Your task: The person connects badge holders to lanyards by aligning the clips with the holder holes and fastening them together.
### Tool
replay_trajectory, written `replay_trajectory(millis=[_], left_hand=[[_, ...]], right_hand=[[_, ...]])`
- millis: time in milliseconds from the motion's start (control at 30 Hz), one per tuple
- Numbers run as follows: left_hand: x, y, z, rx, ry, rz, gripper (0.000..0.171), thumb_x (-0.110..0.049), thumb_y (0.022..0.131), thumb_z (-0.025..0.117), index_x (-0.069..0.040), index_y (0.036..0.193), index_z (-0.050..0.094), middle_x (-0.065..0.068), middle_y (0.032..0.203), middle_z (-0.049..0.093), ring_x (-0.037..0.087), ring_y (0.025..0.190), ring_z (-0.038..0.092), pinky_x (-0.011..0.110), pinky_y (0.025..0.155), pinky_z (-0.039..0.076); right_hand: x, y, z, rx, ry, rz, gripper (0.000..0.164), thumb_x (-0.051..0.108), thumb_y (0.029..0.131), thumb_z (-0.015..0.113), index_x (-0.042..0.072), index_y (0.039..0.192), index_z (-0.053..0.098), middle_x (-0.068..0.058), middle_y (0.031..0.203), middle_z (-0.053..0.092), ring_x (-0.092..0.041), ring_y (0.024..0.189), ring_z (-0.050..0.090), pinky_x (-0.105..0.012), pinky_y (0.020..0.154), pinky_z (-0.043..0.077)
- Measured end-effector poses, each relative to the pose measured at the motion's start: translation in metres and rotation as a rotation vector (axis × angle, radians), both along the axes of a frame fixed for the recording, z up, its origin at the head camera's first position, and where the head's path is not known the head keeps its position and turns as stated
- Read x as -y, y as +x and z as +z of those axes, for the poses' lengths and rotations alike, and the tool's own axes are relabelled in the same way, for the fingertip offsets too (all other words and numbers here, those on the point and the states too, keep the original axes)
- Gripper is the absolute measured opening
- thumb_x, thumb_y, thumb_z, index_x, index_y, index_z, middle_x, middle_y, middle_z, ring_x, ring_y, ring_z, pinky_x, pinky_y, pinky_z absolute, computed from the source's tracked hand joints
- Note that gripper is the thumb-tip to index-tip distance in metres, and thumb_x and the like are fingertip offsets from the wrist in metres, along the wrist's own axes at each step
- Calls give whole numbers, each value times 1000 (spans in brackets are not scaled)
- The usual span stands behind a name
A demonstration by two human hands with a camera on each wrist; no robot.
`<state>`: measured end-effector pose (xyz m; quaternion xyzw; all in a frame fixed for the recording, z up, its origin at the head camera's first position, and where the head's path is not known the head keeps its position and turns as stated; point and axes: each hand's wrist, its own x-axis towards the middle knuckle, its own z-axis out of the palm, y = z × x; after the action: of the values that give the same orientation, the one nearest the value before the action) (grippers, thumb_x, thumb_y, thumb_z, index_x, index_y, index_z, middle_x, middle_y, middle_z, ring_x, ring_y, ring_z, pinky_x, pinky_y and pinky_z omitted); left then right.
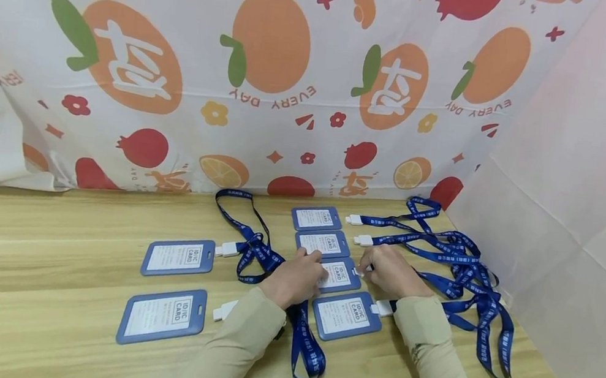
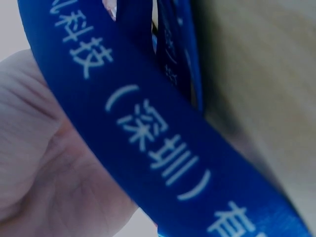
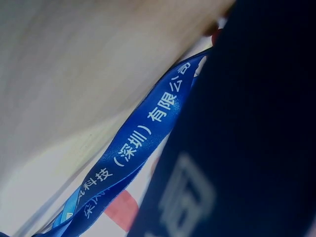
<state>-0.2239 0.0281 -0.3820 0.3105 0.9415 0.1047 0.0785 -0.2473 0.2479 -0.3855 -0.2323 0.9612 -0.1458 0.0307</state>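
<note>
At the middle right of the table in the head view, my left hand [image 1: 295, 276] holds the left end of a blue ID card holder [image 1: 339, 274], partly covering it. At that holder's slotted right end, my right hand [image 1: 391, 271] pinches the small white clip [image 1: 359, 272] of a blue lanyard [image 1: 439, 283]. Most of the clip is hidden by the fingers. A printed blue strap [image 2: 123, 108] crosses close before the left wrist camera, beside the palm. Another blue strap [image 3: 143, 128] shows in the right wrist view, partly behind a dark, blurred one.
Two card holders [image 1: 315, 218] [image 1: 322, 242] lie beyond the held one, and another [image 1: 347, 317] lies nearer. Two more [image 1: 178, 257] [image 1: 162, 316] are at left. Blue lanyards bunch at right, and one [image 1: 241, 195] loops left of my left hand. A fruit-print cloth [image 1: 264, 135] hangs behind.
</note>
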Motion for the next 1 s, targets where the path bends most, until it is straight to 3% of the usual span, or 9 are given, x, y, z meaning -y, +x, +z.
replay_trajectory(millis=[367,633,1000], left_hand=[[1,0,-1,-35,9,-13,20,-16,91,78,-12,111,79,7,115,61,25,96,48,34,82,51],[1,2,-1,-19,7,6,21,-16,91,79,-12,111,79,7,115,60,26,97,47,34,81,51],[0,6,-2,-71,9,-4,17,-15,90,79,-12,106,80,7,111,61,25,93,47,33,79,50]], right_hand=[[1,-1,-1,-21,16,1,21,-13,82,72,2,90,82,-5,93,74,-20,91,68,-37,83,59],[4,2,-2,-33,16,-3,22,-14,81,71,3,90,82,-5,95,74,-21,93,69,-37,83,59],[7,5,-3,-27,7,-23,25,-17,80,69,3,89,82,-7,97,74,-22,94,69,-37,83,59]])
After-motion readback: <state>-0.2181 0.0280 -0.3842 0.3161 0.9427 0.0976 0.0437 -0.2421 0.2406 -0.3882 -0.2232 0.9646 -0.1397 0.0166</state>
